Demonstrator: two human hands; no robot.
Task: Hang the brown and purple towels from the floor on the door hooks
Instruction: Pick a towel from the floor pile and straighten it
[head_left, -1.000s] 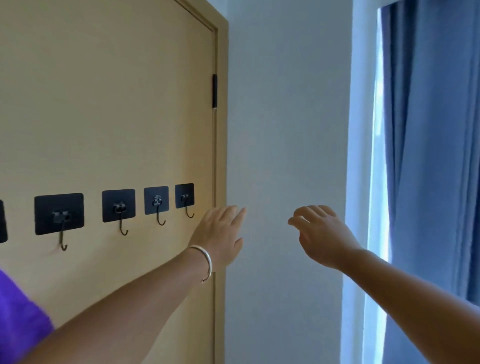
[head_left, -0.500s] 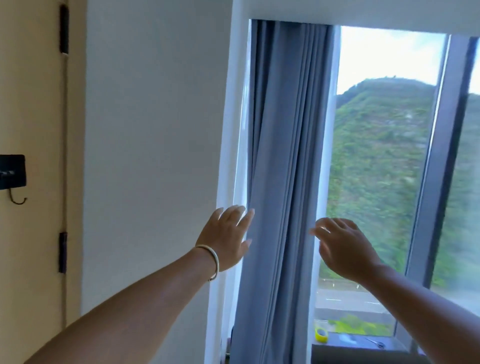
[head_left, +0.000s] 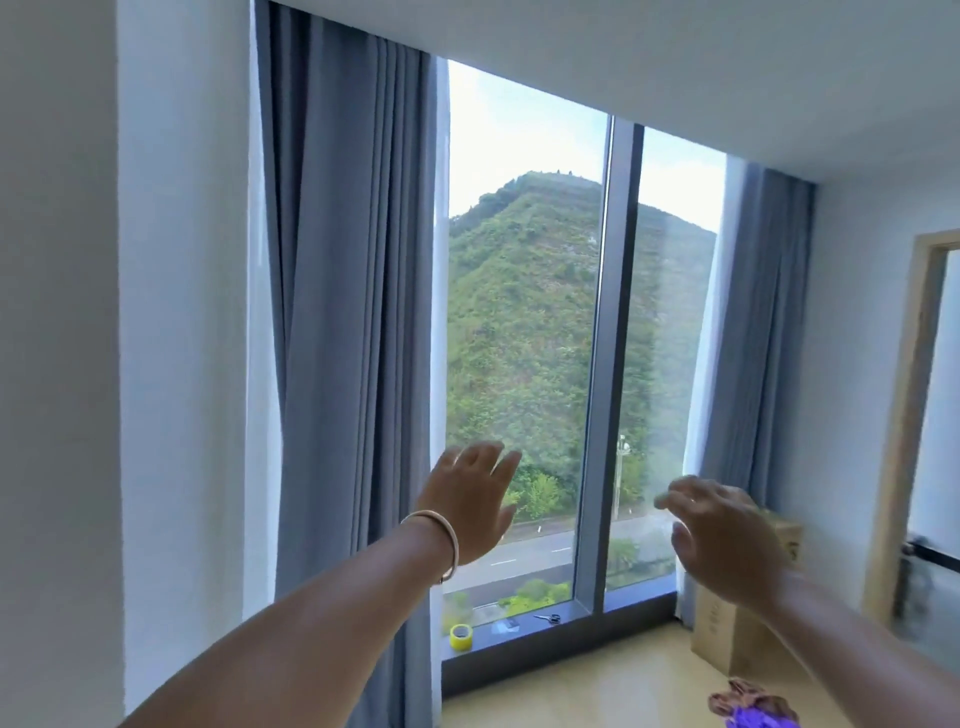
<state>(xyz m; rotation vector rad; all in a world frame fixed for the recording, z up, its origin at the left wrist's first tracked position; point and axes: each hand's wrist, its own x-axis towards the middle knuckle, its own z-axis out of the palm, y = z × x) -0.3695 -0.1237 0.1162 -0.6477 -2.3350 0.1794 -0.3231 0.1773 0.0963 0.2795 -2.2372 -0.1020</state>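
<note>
Lying crumpled on floor, brown towel and purple towel; both hands spread, empty

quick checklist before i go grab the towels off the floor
1. Left hand free: ok, fingers straight, holds nothing.
2. Right hand free: ok, relaxed, holds nothing.
3. Towels in sight: ok, brown and purple heap on the floor at the lower right edge, partly cut off.
4. Path to them: cannot tell, cardboard box stands close by.
5. Door hooks in view: not ok, out of frame.
</note>
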